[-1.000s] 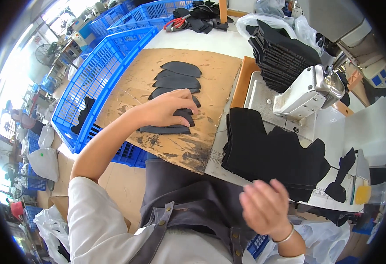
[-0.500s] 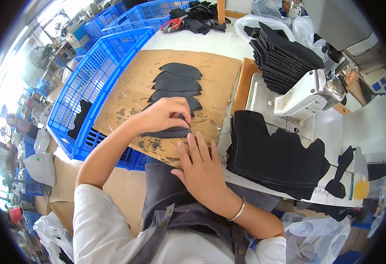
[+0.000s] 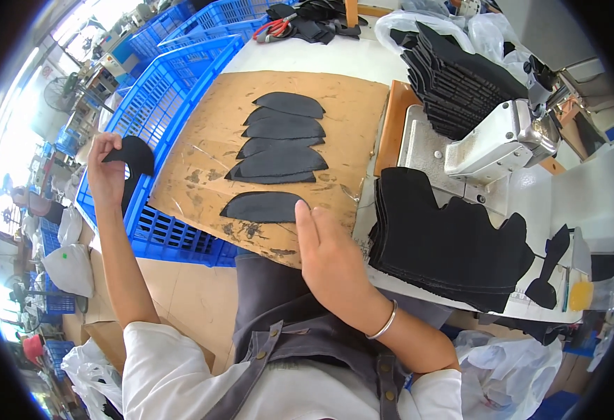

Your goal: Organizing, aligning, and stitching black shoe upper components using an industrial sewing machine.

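Note:
Raised over the blue crate (image 3: 226, 43) at my left, my left hand (image 3: 107, 162) is closed on a black fabric piece (image 3: 137, 155), which curls and hangs down from the fingers. My right hand (image 3: 331, 255) lies palm down at the near edge of a cardboard sheet (image 3: 181, 157). Its fingers are stretched out, and the fingertips touch the right end of a black curved fabric piece (image 3: 261, 207). Beyond that piece, several similar black pieces (image 3: 282, 127) lie in an overlapping column on the cardboard.
On the white table at the right are a stack of large black cut pieces (image 3: 447, 241) and a white sewing machine (image 3: 485, 147). Behind the machine stands a bundle of folded black pieces (image 3: 454, 77). Red-handled scissors (image 3: 275, 26) lie at the far edge beside black scraps.
My left hand has left the cardboard and swung left over the crate, where it now holds a black piece. The nearest piece lies apart from the column. My right hand stays near it.

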`<state>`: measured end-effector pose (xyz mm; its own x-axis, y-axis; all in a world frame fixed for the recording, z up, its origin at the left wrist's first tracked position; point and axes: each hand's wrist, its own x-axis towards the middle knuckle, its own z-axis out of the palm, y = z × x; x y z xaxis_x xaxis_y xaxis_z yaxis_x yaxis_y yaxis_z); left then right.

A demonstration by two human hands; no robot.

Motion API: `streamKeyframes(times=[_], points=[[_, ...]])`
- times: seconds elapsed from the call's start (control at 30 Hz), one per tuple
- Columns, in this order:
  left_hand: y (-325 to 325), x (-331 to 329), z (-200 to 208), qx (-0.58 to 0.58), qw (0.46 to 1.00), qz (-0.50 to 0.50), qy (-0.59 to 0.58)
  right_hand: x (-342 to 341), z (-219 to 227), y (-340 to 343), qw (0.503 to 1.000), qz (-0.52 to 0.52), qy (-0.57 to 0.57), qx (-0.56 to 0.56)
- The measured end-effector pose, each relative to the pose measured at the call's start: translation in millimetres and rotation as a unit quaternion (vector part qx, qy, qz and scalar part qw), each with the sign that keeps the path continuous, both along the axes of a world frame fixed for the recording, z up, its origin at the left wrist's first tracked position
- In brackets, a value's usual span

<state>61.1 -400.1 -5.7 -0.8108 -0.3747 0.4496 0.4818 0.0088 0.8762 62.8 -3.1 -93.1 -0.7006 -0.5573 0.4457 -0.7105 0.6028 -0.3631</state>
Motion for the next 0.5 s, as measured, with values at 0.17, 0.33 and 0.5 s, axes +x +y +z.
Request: streamKeyframes(times=[0.17, 0.33, 0.5], points=[[99.4, -3.1, 20.9, -0.254, 0.964, -0.031, -0.069, -1.2, 13.1, 7.7, 0.987, 0.000, -0.029, -0.160], [215.3, -5.8, 30.7, -0.153, 0.884, -0.434, 0.085, 10.7, 47.8, 34.1, 0.866, 0.171, -0.275, -0.381], [280.6, -24.3, 41.3, -0.197, 0.833, -0.511, 0.087, 17.4, 52.4, 108.4, 0.772, 0.280, -0.398, -0.408]])
